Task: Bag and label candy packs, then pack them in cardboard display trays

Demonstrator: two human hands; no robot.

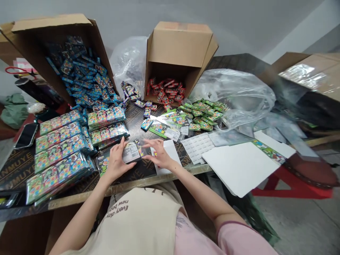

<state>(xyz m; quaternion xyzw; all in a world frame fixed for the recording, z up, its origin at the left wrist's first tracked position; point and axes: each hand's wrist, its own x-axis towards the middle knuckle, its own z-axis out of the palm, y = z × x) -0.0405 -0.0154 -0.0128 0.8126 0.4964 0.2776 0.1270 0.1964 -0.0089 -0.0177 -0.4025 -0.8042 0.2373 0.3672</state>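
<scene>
A flat printed packet with a white barcode label (131,151) lies near the table's front edge, between my hands. My left hand (117,159) grips its left side, thumb at the lower edge and fingers at the upper. My right hand (160,155) is just right of the packet, thumb and forefinger spread apart; a small red and yellow spot shows by its curled fingers. Beneath the right hand is a white card (170,152). A green printed card (103,163) lies partly under my left hand. Beyond the hands is a small blue packet (146,124).
Stacked packet strips (61,156) stand on the left beside a phone (26,135). Behind are a carton of blue packets (82,78) and one of red packets (168,90). Green packets (205,113), a sticker sheet (198,147) and white sheets (236,166) lie right.
</scene>
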